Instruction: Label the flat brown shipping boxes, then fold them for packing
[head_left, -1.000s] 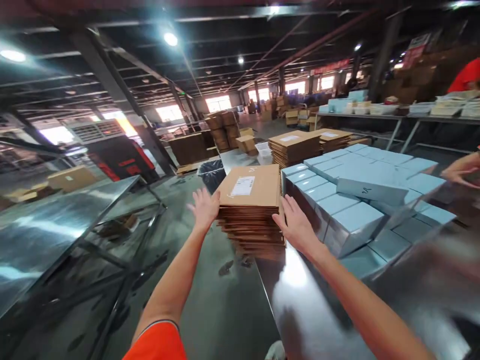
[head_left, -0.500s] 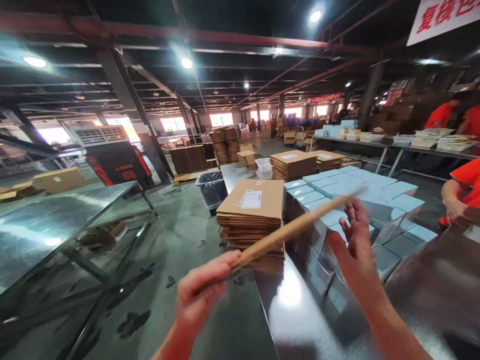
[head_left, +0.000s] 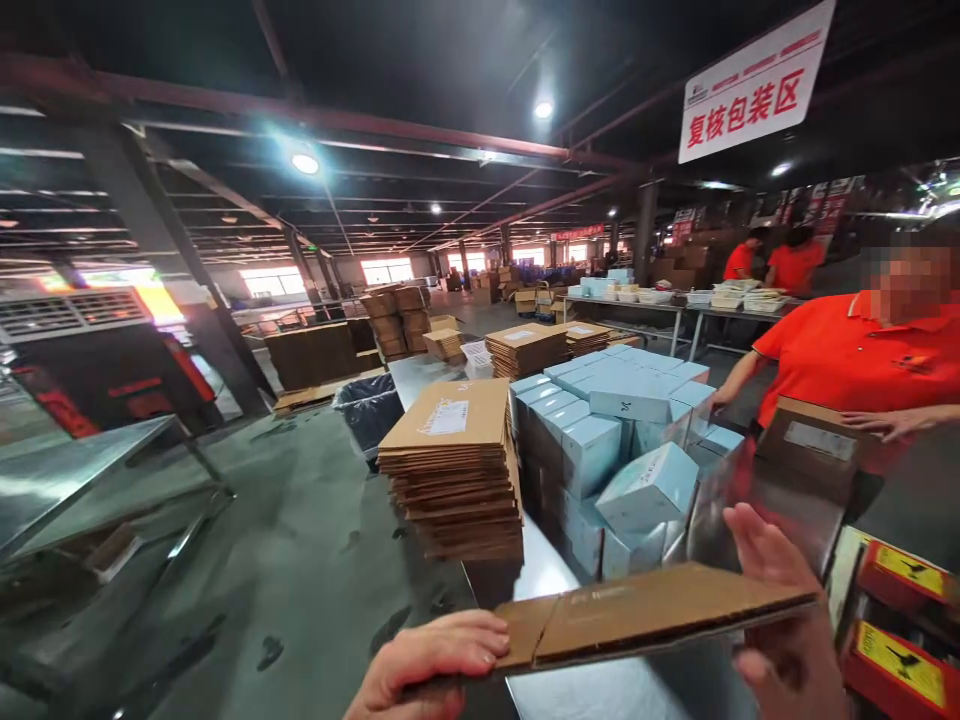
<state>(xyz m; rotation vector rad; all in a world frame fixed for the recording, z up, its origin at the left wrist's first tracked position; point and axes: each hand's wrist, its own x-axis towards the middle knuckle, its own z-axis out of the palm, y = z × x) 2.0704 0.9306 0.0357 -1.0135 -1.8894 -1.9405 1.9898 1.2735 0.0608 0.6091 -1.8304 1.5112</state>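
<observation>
Cardboard [head_left: 645, 612], brown and folded flat, is held up in front of the body, seemingly above a shiny grey metal table [head_left: 547, 555]. It probably is light, because one hand seems enough to carry it. I judge it stiff along its length, but it may bend at the crease, which crosses it near its left end. The surface looks dry and not much slippery, and nothing about it seems fragile, although the corners could be crushed. The good places to take hold are the two short ends, with fingers above and thumb below.

The bare left hand [head_left: 435, 655] is closed on the left end: its fingers lie on the top face, and the thumb seems to be underneath. The bare right hand [head_left: 787, 600] is open around the right end, with fingers raised above and thumb lower; whether its palm touches the edge, I cannot tell. So the cardboard lies between both hands, slightly tilted. Beyond it, to the left, stands a tall stack of flat brown cartons [head_left: 450, 480], and next to this stack, pale blue boxes [head_left: 592, 455].
</observation>
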